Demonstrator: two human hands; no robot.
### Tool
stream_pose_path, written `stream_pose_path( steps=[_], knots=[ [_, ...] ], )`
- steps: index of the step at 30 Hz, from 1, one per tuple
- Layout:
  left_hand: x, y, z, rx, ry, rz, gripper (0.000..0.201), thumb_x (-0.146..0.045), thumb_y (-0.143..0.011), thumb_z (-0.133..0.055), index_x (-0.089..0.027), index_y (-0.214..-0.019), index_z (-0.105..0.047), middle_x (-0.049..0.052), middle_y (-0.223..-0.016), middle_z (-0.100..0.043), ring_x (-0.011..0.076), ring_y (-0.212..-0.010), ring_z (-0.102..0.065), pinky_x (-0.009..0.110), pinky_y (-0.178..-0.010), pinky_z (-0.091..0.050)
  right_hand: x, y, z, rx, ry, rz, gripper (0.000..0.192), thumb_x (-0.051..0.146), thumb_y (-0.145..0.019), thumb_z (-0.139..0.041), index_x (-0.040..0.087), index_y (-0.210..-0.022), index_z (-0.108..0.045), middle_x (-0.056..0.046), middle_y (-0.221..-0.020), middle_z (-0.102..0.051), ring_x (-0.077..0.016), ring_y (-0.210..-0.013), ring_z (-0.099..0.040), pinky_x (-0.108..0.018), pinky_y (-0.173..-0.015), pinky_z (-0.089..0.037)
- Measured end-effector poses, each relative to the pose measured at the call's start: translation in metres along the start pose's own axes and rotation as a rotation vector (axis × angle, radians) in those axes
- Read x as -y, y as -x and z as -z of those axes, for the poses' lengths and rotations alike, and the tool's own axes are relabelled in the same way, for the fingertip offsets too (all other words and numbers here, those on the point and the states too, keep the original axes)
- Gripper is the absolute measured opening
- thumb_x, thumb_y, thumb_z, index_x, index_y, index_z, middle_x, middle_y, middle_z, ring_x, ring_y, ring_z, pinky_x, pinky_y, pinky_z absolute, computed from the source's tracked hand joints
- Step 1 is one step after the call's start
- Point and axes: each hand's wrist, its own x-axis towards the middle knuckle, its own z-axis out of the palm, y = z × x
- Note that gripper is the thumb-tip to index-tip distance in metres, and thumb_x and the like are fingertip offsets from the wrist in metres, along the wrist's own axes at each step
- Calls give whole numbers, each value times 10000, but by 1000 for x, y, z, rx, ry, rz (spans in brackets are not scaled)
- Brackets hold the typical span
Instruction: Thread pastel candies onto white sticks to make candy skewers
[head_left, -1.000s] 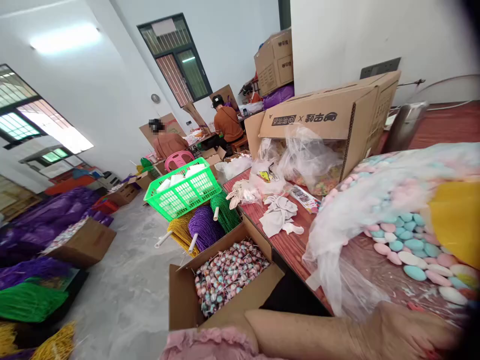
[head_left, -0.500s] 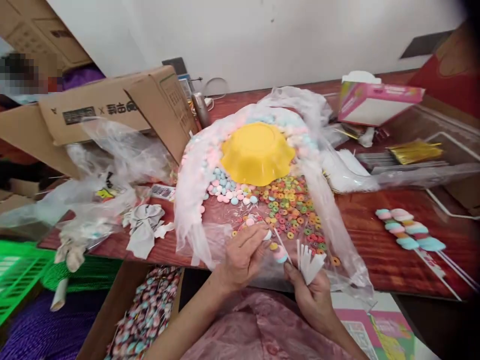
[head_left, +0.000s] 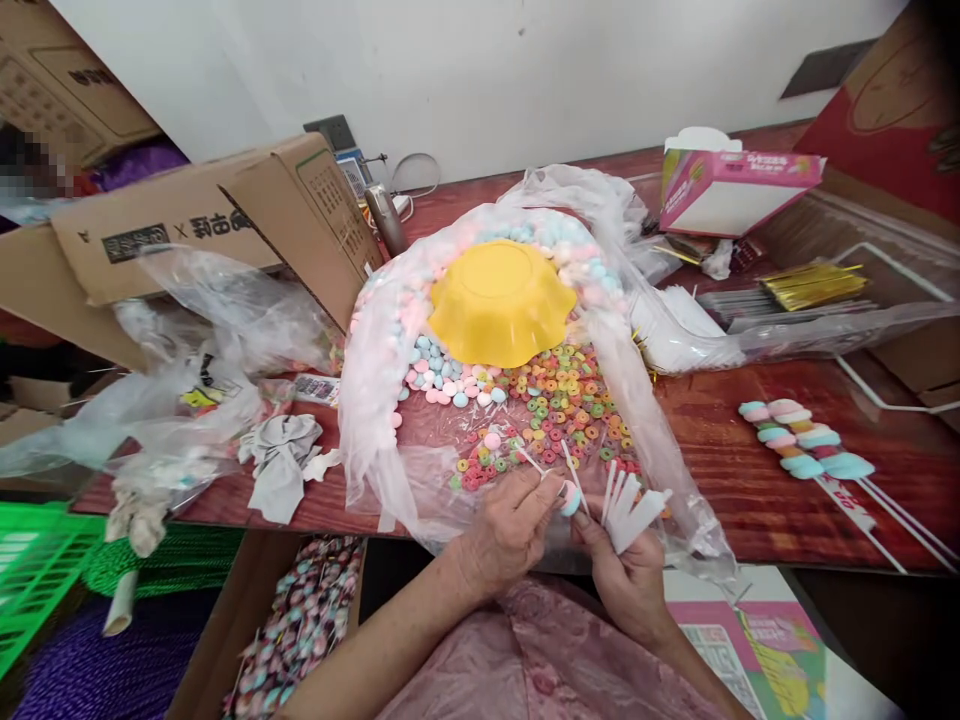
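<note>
My left hand (head_left: 517, 525) is closed, its thumb and fingertips pinched at a small pink-and-blue marshmallow (head_left: 570, 498). A thin white stick shows just past its fingertips; whether they hold it I cannot tell. In my right hand (head_left: 626, 575) is a fanned bunch of white sticks and flat strips (head_left: 634, 512), with the thumb close to the marshmallow. Beyond both hands lie colourful ring candies (head_left: 577, 400) and loose pink, blue and white marshmallows (head_left: 450, 378) on clear plastic. A yellow scalloped bowl (head_left: 502, 300) rests upside down among them.
Marshmallow skewers (head_left: 806, 440) lie on the table at right, near a pink-and-white box (head_left: 739, 190) and gold ties (head_left: 814, 287). Cardboard boxes (head_left: 300, 220) and crumpled plastic (head_left: 217, 310) crowd the left. Below sits a box of candy skewers (head_left: 300, 620) beside a green crate (head_left: 45, 570).
My left hand has moved right, bringing its fingertips to the marshmallow near my right thumb. My right hand keeps its hold on the white sticks. The camera view has shifted slightly.
</note>
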Motion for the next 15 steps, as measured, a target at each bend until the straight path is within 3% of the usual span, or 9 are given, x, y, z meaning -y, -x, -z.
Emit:
stream_pose_path(
  steps=[5,9,12,15],
  knots=[
    [7,-6,6,120,12,-1,414,-133,-966,-452,-152,-1378,-485,157,-1156,-667,223,-1063,-664,365,-877,-587,-9,-13,14,-56,122,35,170,262,-906,-580,188,-967,-721,2,-675,-666,-147,-567,-607,-250,-561,-506],
    [31,-45,21,135,42,85,317,-223,-999,-440,-169,-1273,-589,112,-1106,-707,196,-1020,-678,338,-892,-567,-25,-24,32,-262,158,-133,276,408,-867,-642,174,-988,-726,-24,-696,-694,-175,-576,-623,-286,-567,-525],
    [60,-81,16,388,-128,259,279,-286,-991,-465,-169,-1009,-718,80,-889,-706,201,-871,-676,350,-854,-549,-35,-26,35,-286,92,-224,355,499,-857,-637,165,-945,-718,-18,-651,-673,-171,-544,-608,-294,-552,-528],
    [81,-104,-3,594,-256,304,211,-308,-897,-614,-162,-999,-727,116,-997,-671,256,-941,-656,380,-847,-535,-43,-20,31,-279,116,-205,373,520,-867,-622,166,-940,-714,-25,-671,-674,-176,-589,-623,-297,-582,-537]
  ],
)
